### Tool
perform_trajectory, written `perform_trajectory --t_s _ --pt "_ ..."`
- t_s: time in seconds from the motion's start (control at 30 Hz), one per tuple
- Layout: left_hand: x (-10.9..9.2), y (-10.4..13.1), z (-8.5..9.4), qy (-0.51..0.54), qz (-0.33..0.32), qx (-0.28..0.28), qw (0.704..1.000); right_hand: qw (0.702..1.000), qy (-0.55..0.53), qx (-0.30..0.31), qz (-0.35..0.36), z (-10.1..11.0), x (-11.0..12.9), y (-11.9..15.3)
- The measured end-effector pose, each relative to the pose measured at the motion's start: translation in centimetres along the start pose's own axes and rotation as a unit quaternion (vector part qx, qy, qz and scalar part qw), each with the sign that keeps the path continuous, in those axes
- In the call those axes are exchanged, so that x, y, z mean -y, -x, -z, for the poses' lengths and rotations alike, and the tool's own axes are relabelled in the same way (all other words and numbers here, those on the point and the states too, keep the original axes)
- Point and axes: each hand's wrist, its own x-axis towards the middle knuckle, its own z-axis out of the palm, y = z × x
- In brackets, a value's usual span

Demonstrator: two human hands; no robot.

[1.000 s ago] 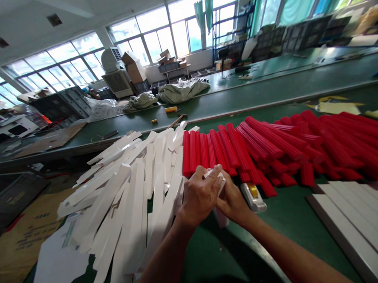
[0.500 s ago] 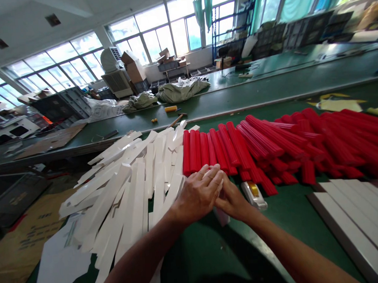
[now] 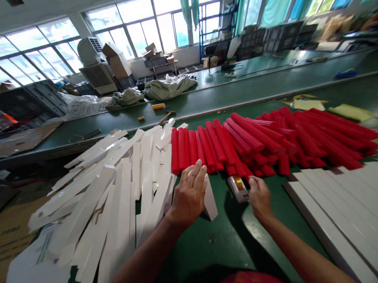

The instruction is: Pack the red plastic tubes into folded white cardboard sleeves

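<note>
White box [image 3: 211,200] over green table [image 3: 191,254], just right of left hand [image 3: 189,197], straight fingers against it, thumb hidden, can't tell if gripping; long axis roughly near-to-far. Right hand [image 3: 260,197], fingertips pinched, contents unclear, sits farther from it, beside the tape dispenser [image 3: 238,189].

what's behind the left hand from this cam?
Beyond the left hand: red rods. A white piece shows along the hand's right edge; the hand covers part of it, so the palm-side contact can't be seen.
</note>
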Motion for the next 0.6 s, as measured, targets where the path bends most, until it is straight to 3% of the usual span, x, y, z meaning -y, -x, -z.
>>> perform_trajectory --t_s 0.03,0.13,0.33,0.43,0.6 --pt "0.0 0.0 0.0 0.002 0.003 -0.002 1.0 0.999 0.018 -0.015 -0.041 0.6 -1.5 -0.6" --pt "-0.2 0.0 -0.1 0.0 0.004 -0.003 1.0 0.99 0.041 0.014 -0.134 1.0 -4.4 -1.7" --pt "-0.7 0.3 0.0 0.009 -0.004 -0.014 1.0 0.969 -0.016 0.047 -0.244 -0.6 -4.8 -2.2" --pt "-0.7 0.3 0.1 0.011 -0.006 -0.02 1.0 0.961 -0.061 0.047 -0.266 -0.3 -4.6 -2.2" --pt "-0.7 0.2 -0.1 0.019 0.0 -0.027 0.999 0.962 -0.123 0.062 -0.236 1.3 -5.6 -0.7"
